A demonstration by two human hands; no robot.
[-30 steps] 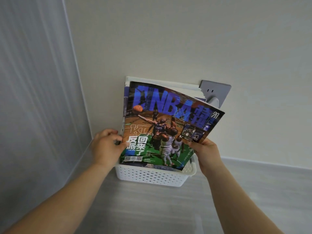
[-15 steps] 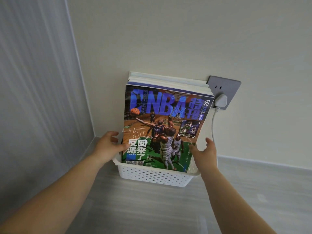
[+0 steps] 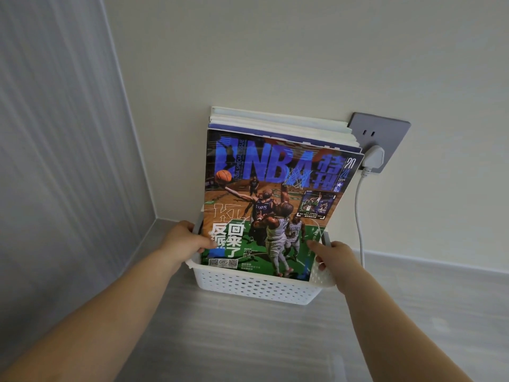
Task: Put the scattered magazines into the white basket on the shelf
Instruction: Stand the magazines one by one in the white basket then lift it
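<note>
A white perforated basket (image 3: 256, 288) stands on the grey shelf against the wall. Several magazines stand upright in it, and the front one is an NBA magazine (image 3: 275, 188) with a basketball cover. More magazines (image 3: 275, 121) show their top edges behind it. My left hand (image 3: 183, 241) grips the basket's left rim, thumb pressed on the cover's lower left. My right hand (image 3: 336, 256) holds the basket's right rim, with one finger touching the cover's lower right edge.
A grey wall socket (image 3: 385, 130) with a white plug (image 3: 373, 158) sits just right of the magazines, and its cord (image 3: 358, 216) hangs down behind the basket's right side. A grey panel (image 3: 55, 161) closes the left side. The grey shelf surface (image 3: 248, 340) extends toward me.
The NBA magazine went from tilted to upright and sank into the basket. My hands slid down from the magazine's edges to the basket's rims.
</note>
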